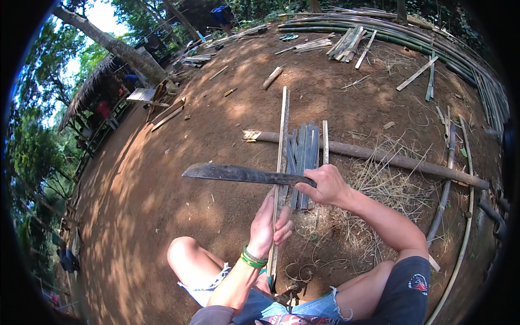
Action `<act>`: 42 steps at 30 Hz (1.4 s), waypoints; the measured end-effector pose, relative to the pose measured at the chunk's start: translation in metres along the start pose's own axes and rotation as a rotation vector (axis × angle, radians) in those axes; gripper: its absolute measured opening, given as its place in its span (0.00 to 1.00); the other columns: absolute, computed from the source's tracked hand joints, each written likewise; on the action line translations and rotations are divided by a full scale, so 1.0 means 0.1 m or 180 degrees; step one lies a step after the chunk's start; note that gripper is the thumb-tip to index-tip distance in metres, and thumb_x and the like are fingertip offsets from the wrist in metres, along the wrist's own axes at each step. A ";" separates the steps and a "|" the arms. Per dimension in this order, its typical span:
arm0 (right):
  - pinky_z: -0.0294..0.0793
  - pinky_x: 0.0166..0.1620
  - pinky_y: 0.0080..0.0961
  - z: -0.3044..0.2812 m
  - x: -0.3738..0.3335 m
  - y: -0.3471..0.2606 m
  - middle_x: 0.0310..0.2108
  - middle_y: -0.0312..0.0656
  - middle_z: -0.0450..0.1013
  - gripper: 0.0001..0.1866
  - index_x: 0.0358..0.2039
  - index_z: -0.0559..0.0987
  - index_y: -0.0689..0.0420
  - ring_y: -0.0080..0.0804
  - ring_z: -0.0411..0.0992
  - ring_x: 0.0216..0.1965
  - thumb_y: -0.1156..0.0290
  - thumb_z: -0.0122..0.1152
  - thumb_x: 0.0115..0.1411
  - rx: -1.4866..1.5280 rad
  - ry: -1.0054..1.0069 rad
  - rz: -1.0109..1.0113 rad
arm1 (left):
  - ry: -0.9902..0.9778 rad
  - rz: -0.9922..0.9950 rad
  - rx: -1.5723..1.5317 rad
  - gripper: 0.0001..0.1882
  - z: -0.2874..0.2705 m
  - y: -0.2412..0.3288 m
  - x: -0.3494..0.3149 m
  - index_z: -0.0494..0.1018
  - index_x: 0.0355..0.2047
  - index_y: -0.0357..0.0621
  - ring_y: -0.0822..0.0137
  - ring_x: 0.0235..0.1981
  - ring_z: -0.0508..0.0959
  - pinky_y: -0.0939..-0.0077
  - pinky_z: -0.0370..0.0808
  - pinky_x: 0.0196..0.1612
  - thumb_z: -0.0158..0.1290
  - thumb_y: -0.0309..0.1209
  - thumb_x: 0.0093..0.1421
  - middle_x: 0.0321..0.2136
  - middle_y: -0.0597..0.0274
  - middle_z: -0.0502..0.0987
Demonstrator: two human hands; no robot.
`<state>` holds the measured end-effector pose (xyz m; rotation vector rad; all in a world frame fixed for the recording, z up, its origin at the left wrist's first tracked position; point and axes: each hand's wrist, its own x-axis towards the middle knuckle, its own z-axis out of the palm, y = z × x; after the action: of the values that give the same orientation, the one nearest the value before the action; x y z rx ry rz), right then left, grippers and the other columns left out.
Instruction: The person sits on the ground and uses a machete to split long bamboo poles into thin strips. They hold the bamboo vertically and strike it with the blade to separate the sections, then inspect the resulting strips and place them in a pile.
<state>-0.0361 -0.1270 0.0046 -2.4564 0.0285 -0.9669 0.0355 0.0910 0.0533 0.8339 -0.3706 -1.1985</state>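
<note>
My left hand, with a green and yellow band at its wrist, is wrapped round a long split bamboo strip. The strip stands lengthwise between my legs and its far part reaches over a log. In my right hand is the handle of a machete. Its dark blade lies crosswise over the strip, just beyond my left fingers, pointing left. Whether the edge bites into the strip cannot be made out. Just right of the strip, a bundle of dark bamboo slats rests across the log.
Pale shavings cover the ground at right, beside thin poles. Farther off lie a small orange-handled tool, a short wood piece, split bamboo and long green poles. A leaning tree trunk and thatched hut stand far left.
</note>
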 end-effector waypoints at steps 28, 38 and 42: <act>0.74 0.26 0.46 -0.94 -1.14 0.87 0.14 0.50 0.72 0.36 0.17 0.75 0.59 0.53 0.74 0.18 0.35 0.55 0.61 -0.1656 0.0222 0.1096 | -0.0830 -0.1585 -0.1468 0.17 -0.43 -0.52 -0.19 0.66 0.52 0.61 0.79 0.08 0.56 0.85 0.56 0.09 0.31 0.50 0.76 0.13 0.72 0.55; 0.75 0.35 0.49 -1.81 -2.12 1.45 0.23 0.63 0.76 0.37 0.28 0.83 0.66 0.62 0.77 0.29 0.41 0.47 0.68 -0.2198 0.1114 0.3402 | -0.1008 -0.1571 -0.1888 0.23 -0.63 -0.42 -0.55 0.57 0.66 0.70 0.78 0.10 0.58 0.84 0.59 0.11 0.33 0.54 0.74 0.18 0.67 0.60; 0.70 0.30 0.46 -1.43 -1.70 1.23 0.20 0.60 0.73 0.32 0.29 0.80 0.68 0.58 0.76 0.25 0.46 0.52 0.68 -0.1414 0.1410 0.2738 | -0.0986 -0.1522 -0.1836 0.19 -0.53 -0.46 0.07 0.61 0.61 0.63 0.79 0.14 0.61 0.86 0.61 0.15 0.34 0.50 0.76 0.26 0.67 0.63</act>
<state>-0.2359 -0.2652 -0.0696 -2.1354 1.4410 -1.1161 0.0419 0.0983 -0.0166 0.2303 -0.0546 -1.7764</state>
